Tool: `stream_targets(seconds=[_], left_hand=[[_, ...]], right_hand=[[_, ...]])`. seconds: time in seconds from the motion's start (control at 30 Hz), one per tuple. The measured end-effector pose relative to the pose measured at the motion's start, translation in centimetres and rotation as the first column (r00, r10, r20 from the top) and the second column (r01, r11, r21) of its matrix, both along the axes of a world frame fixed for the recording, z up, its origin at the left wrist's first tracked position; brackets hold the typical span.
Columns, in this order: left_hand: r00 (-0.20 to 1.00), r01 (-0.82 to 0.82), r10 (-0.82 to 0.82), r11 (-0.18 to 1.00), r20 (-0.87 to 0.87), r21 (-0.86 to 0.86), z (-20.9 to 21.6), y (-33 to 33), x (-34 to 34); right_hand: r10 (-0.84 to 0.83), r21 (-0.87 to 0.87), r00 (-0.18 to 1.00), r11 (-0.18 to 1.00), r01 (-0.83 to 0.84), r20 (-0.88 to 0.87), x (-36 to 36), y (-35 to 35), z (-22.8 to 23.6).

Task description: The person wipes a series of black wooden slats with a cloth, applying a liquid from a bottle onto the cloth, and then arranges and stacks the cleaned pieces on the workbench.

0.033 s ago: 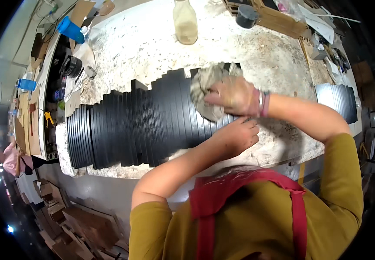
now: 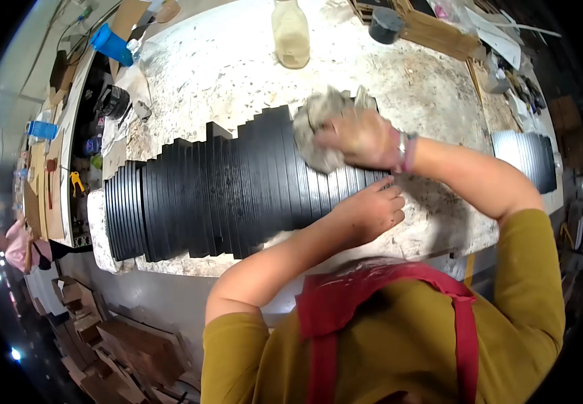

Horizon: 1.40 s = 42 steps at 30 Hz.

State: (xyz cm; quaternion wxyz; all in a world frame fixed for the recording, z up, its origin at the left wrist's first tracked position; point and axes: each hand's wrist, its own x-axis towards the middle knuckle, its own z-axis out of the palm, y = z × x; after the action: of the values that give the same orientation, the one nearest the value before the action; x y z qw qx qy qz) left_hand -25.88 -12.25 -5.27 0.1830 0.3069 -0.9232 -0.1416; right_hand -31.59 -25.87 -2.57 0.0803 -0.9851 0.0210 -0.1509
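A long row of black strips [image 2: 258, 175] lies side by side across the white, stained table, with uneven ends. My right hand [image 2: 365, 138], in a thin stained glove, is closed on a crumpled grey rag [image 2: 315, 124]. It presses the rag onto the top of the strips at the row's right part. Below it, my left hand [image 2: 377, 212] is bare, its fingers bent against the near ends of the rightmost strips. The thumb and whatever lies beneath that palm are hidden.
A cloudy bottle [image 2: 290, 37] stands at the table's far side, with a dark round container [image 2: 385, 25] to its right. Another bundle of black strips [image 2: 527, 160] rests at the right edge. Far left, a person in pink [image 2: 21, 248] stands beside another bench.
My right hand and the rag have shifted slightly away from me along the strips. The left hand stays in nearly the same place.
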Motion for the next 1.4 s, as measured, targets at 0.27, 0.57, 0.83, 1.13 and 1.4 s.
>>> stream_targets(seconds=[0.27, 0.57, 0.83, 1.13, 1.4], left_hand=[[0.997, -0.066, 0.067, 0.997, -0.041, 0.027, -0.2, 0.4, 0.1], [0.995, -0.082, 0.086, 0.994, 0.052, -0.075, -0.1, 0.5, 0.1], [0.997, -0.061, 0.055, 0.988, -0.046, -0.141, -0.9, 0.2, -0.8], [0.994, -0.089, 0.092, 0.995, -0.061, 0.037, -0.7, 0.0, -0.7], [0.988, -0.072, 0.075, 0.997, -0.136, 0.03, 0.4, 0.2, 1.1]], right_hand=[[0.051, -0.016, 0.998, 0.999, -0.05, 0.046, 1.7, 1.4, 3.0], [-0.2, -0.03, 0.975, 0.98, 0.198, -0.096, 5.2, -2.1, 3.4], [-0.245, 0.067, 0.967, 0.966, 0.25, -0.074, 6.0, -7.3, -0.7], [0.26, -0.012, 0.965, 0.965, -0.26, 0.026, 9.2, 4.0, -0.3], [-0.021, 0.368, 0.991, 0.927, 0.07, -0.134, 11.1, 0.7, 0.5]])
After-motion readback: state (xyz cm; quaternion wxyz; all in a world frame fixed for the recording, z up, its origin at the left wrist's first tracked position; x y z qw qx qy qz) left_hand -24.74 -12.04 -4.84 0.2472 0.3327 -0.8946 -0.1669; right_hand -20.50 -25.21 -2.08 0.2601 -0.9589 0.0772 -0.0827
